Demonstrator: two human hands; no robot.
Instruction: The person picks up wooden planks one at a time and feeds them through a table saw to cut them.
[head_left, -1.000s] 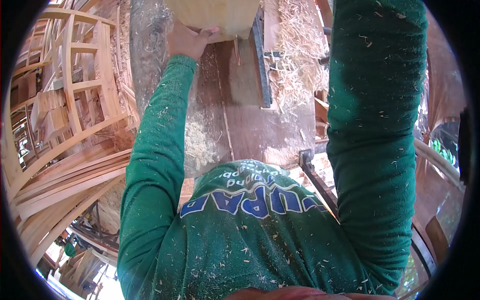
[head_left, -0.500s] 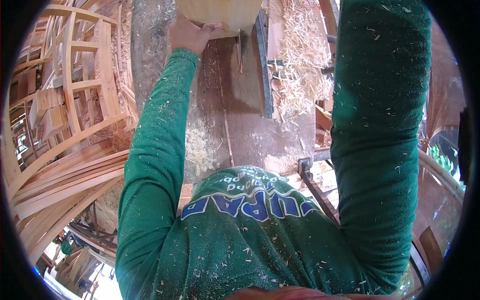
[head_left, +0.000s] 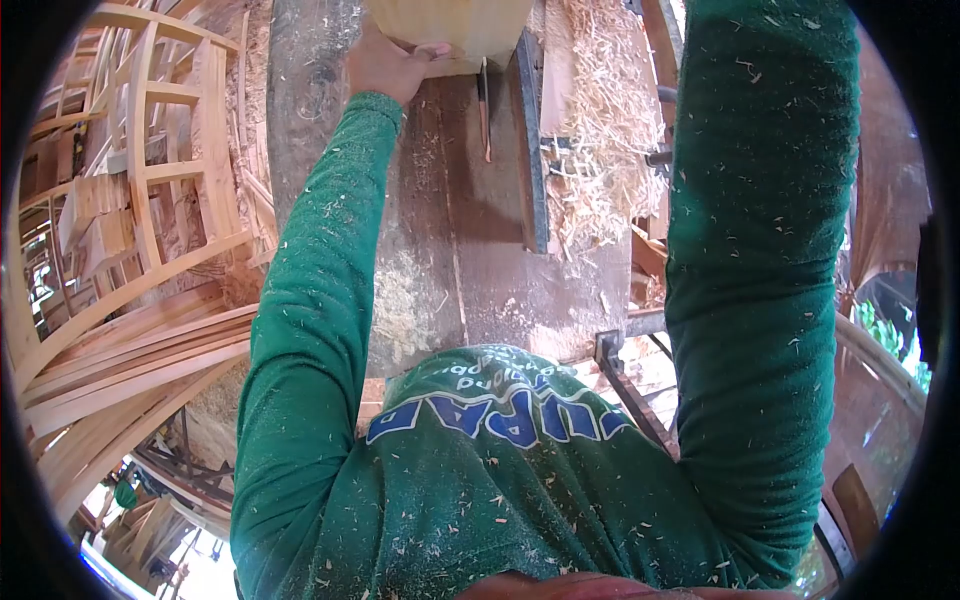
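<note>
At the top of the view, my left hand [head_left: 388, 65] grips the left near corner of a pale wooden board [head_left: 455, 35]. Its thumb lies along the board's near edge, while the other fingers are mostly hidden by the wood. Just below that edge, a thin upright strip [head_left: 485, 112], perhaps a blade or riving piece, stands out of the brown worktable [head_left: 420, 230]. To its right runs a long dark metal fence [head_left: 533, 170]. My right arm [head_left: 760, 200] reaches forward in a green sleeve, and its hand lies beyond the top of the frame.
Wood shavings [head_left: 600, 140] are heaped right of the fence, with sawdust [head_left: 405, 300] on the table's near left. Ladder-like wooden frames [head_left: 175, 170] and stacked long strips [head_left: 140, 360] stand at left. A metal bar [head_left: 630, 390] juts near my body on the right.
The board and my left hand have shifted slightly right in view, as has the table. More of the thin strip below the board shows. My left hand keeps its grip.
</note>
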